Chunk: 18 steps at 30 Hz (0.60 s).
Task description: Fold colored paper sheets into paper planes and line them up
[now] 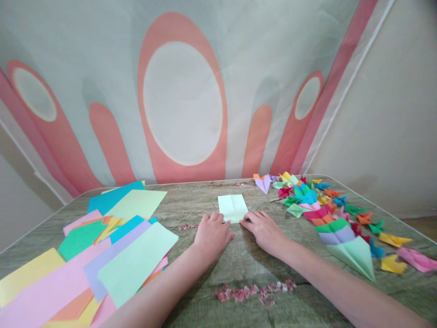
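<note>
A pale green folded sheet of paper (232,207) lies on the wood-grain table (239,259) in front of me, with a crease down its middle. My left hand (212,234) rests flat beside its near left corner, fingers stretched toward the paper's edge. My right hand (263,229) lies flat at the near right corner, fingertips touching the paper. Neither hand holds anything.
A spread of coloured paper sheets (102,255) covers the table's left side. Several folded paper planes and small origami pieces (327,209) lie on the right, with a stack of planes (344,239) nearest my right arm. A pink-and-grey patterned fabric wall (184,100) stands behind.
</note>
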Available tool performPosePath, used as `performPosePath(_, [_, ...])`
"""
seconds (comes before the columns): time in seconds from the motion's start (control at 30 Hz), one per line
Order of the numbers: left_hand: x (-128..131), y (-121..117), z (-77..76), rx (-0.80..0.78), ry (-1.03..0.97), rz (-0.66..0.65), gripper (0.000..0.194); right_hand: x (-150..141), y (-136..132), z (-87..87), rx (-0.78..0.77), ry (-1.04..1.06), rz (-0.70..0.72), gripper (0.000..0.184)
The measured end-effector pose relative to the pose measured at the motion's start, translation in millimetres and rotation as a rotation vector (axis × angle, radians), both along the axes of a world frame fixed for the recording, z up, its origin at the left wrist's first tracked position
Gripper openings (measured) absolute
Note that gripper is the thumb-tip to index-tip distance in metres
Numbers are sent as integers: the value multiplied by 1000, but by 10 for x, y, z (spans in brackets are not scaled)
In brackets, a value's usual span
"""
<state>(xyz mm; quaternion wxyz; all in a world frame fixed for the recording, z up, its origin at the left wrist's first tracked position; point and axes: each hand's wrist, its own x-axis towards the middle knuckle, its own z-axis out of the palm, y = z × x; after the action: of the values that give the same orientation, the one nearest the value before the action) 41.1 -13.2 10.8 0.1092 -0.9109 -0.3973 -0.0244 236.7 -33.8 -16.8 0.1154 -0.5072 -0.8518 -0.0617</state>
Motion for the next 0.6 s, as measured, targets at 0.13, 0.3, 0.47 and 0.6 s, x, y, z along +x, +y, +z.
performPosePath(0.13, [3,0,29,-4,26,9,33,1,-4,1,-10,1,-1,29])
performPosePath(0.3, [46,3,33,-33,50,6,32,20,-12,-6,-8,-12,-1,30])
performPosePath(0.47, [56,32,0,-46,68,-11,30,25,-14,-14,-6,-27,-12,29])
performPosePath(0.6, [48,44,-20,-40,52,-20,27,44,-8,-24,-5,-10,-15,28])
